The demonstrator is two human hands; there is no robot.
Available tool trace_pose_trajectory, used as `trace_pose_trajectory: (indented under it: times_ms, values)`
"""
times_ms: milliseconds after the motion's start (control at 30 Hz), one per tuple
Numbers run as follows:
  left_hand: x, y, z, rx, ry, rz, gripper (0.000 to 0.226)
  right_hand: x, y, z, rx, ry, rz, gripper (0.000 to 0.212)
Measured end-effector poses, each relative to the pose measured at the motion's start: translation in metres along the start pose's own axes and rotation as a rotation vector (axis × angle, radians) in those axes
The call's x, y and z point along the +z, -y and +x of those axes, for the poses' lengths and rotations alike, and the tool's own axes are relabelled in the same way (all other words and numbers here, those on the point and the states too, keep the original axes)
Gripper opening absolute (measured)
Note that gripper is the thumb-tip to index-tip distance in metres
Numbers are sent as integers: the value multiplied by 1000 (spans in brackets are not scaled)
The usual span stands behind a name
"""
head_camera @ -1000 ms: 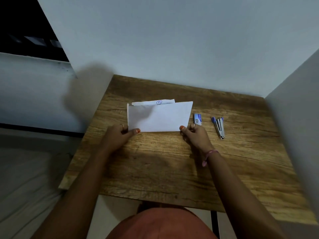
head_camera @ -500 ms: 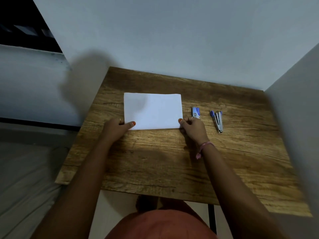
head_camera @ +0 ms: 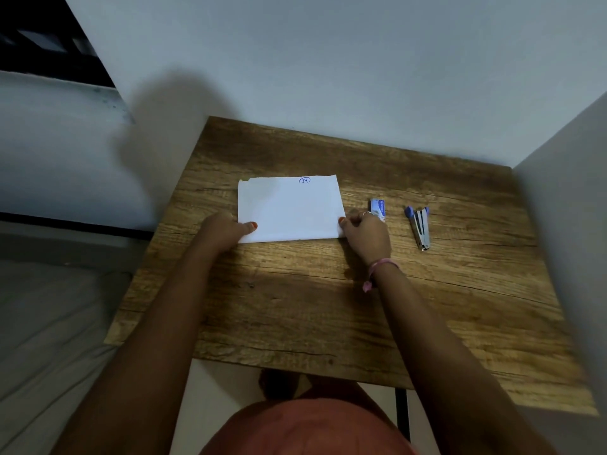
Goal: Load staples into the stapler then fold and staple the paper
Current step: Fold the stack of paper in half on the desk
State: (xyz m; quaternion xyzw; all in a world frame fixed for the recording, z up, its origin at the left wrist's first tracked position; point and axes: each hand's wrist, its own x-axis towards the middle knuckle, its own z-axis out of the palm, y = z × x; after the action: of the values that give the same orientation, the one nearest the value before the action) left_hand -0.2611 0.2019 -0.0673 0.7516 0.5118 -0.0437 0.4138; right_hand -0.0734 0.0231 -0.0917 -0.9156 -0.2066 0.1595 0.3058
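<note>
A folded white paper [head_camera: 290, 208] lies flat on the wooden table [head_camera: 328, 290], a small circled number in blue ink near its far edge. My left hand [head_camera: 223, 229] pinches its near left corner, thumb on top. My right hand [head_camera: 366, 233] pinches the near right corner the same way. To the right of that hand lies a small blue and white staple box [head_camera: 377, 209]. Further right a blue and silver stapler [head_camera: 419, 226] lies on the table, apart from both hands.
White walls stand close behind the table and along its right side. The table's left edge drops to a grey floor. A person's knee in reddish cloth [head_camera: 312, 428] shows below the near edge.
The upper flap, raised a second ago, has come down and the paper now lies flat and folded. Both hands kept hold of the near corners. The camera has shifted slightly.
</note>
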Motion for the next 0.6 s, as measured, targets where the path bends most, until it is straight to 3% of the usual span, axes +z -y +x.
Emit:
trace_pose_trajectory:
  times_ms: [300,600]
  values:
    - [3,0,5,4,-17,72,55,5,5,1,-76,-73,-149,28]
    - [3,-1,11,13,-52,199,55,12,12,4,-18,-81,-186,33]
